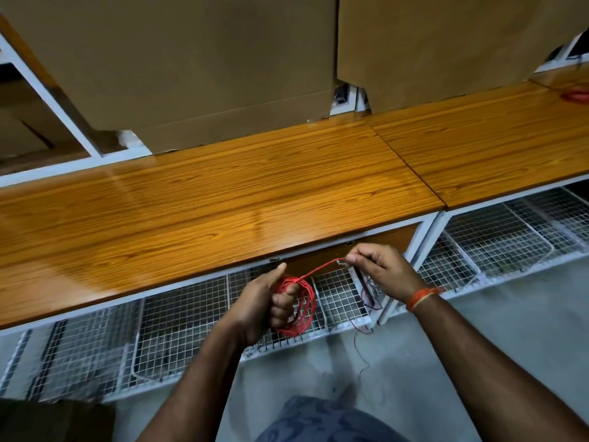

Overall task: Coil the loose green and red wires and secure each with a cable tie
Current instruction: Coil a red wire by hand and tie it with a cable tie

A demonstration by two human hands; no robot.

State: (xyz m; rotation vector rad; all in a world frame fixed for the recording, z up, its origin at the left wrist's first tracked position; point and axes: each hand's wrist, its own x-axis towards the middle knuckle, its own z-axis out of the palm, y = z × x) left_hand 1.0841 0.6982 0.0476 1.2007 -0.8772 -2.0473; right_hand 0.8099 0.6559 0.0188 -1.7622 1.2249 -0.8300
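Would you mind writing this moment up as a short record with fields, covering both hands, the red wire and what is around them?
left hand: left hand grips the red wire coil
right hand: right hand pinches the free end of the red wire, stretched from the coil
cable tie: none visible on the coil
green wire: not in view
setting: wooden worktop; wire mesh baskets below; cardboard boxes behind
far right: another red bundle on the worktop, blurred
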